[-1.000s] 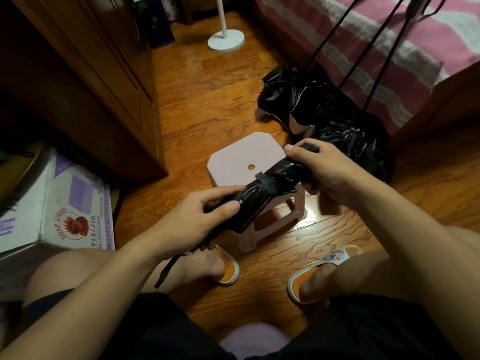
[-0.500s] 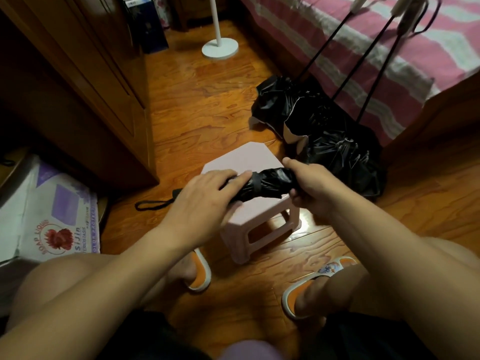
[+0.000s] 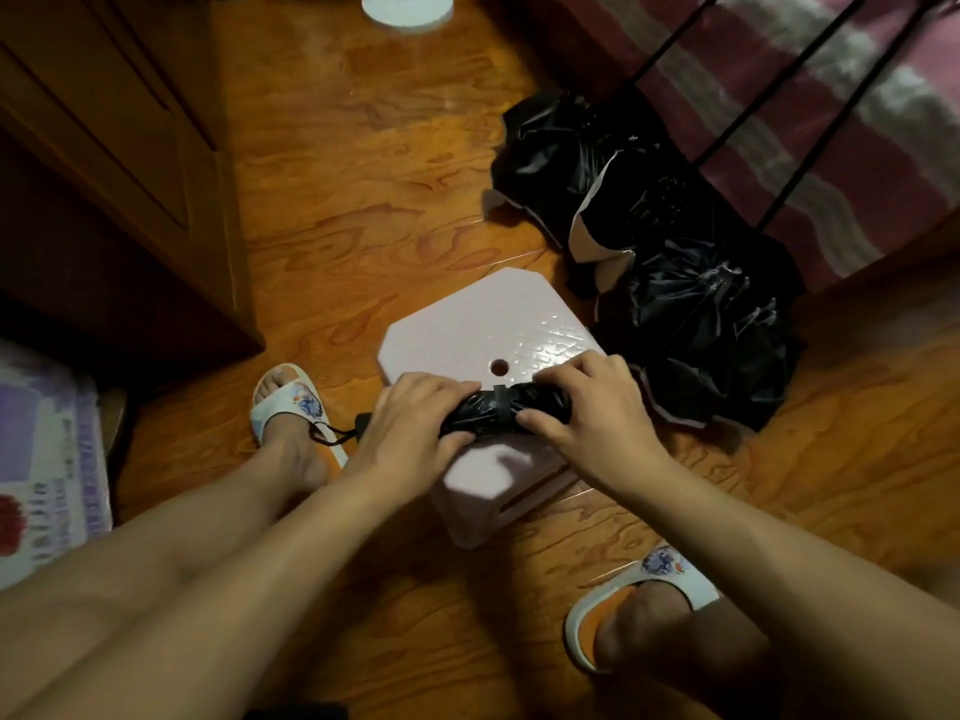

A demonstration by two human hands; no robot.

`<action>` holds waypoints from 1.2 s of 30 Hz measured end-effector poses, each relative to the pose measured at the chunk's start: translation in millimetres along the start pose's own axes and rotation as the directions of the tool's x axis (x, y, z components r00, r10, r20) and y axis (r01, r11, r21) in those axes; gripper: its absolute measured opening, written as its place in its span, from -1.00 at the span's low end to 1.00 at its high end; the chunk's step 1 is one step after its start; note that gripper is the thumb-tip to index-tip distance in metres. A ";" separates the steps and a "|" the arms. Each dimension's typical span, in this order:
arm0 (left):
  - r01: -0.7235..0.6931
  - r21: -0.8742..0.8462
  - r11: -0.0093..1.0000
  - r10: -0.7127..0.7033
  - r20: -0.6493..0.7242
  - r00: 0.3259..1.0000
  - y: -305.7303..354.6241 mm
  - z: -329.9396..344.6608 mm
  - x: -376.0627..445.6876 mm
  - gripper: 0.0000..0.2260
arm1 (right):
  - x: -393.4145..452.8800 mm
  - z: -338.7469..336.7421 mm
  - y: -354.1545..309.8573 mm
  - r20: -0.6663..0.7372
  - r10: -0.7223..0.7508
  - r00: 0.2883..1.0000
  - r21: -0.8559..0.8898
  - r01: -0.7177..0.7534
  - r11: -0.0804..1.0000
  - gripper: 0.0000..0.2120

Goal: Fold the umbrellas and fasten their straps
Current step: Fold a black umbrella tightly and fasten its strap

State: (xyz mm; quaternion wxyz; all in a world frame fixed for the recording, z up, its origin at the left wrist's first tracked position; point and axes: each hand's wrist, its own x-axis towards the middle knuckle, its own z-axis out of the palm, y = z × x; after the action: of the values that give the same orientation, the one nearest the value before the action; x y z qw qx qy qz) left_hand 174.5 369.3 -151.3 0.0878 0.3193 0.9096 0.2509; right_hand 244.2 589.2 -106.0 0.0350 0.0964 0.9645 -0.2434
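A folded black umbrella (image 3: 498, 415) lies across the near part of a pale pink plastic stool (image 3: 467, 335), with its strap wrapped round the middle. My left hand (image 3: 410, 428) grips its left end, and my right hand (image 3: 587, 407) grips its right end with the thumb at the strap. The handle and wrist cord (image 3: 332, 433) stick out to the left over my left foot. Several unfolded black umbrellas (image 3: 675, 283) lie bunched on the floor right of the stool, their long shafts (image 3: 810, 142) leaning against the bed.
A wooden wardrobe (image 3: 119, 163) stands on the left, with a printed cardboard box (image 3: 47, 459) at its foot. A pink striped bed (image 3: 831, 96) fills the upper right. A white round stand base (image 3: 408, 7) sits at the top. My slippered feet flank the stool.
The folded umbrella came down from the air onto the stool and turned level. Both hands moved closer together on it, and the camera tilted downward.
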 end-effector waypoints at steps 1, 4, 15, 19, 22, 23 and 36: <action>0.026 -0.009 1.000 -0.027 -0.035 0.999 1.6 0.3 -2.5 -0.52 | 3.5 5.1 -0.8 -0.021 0.034 0.999 0.003 -0.034 0.999 -0.62; 0.185 -0.125 0.975 -0.200 -0.119 0.972 5.4 -0.2 -8.8 -0.60 | 10.2 13.4 -1.6 -0.070 0.117 0.991 0.064 -0.112 0.992 -0.75; 0.525 -0.266 0.809 -0.558 -0.064 0.828 20.4 -2.5 8.0 -0.85 | 33.2 15.9 -6.0 0.061 0.392 0.918 0.363 -0.387 0.848 -0.83; 0.558 -0.283 0.780 -0.597 -0.069 0.800 23.3 -8.2 11.9 -0.84 | 45.1 22.2 -7.5 0.041 0.460 0.887 0.326 -0.447 0.833 -0.82; 0.507 -0.373 0.777 -0.572 -0.082 0.816 17.1 -11.6 15.2 -0.87 | 51.4 18.4 -7.2 0.022 0.435 0.900 0.338 -0.416 0.844 -0.82; 0.466 -0.409 0.785 -0.540 -0.083 0.838 15.5 -14.0 13.9 -0.80 | 51.1 18.5 -4.9 0.016 0.383 0.924 0.331 -0.366 0.870 -0.78; 0.289 -0.321 0.902 -0.325 -0.061 0.944 4.3 -5.4 0.4 -0.87 | 10.7 -4.7 7.8 0.050 0.000 0.999 0.049 -0.002 0.999 -0.77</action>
State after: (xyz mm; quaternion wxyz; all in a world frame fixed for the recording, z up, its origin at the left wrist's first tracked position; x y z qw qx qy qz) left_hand 174.8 370.3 -144.4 0.1233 0.1394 0.9017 0.3902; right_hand 235.2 600.0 -106.7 0.0567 0.0915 0.9570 -0.2694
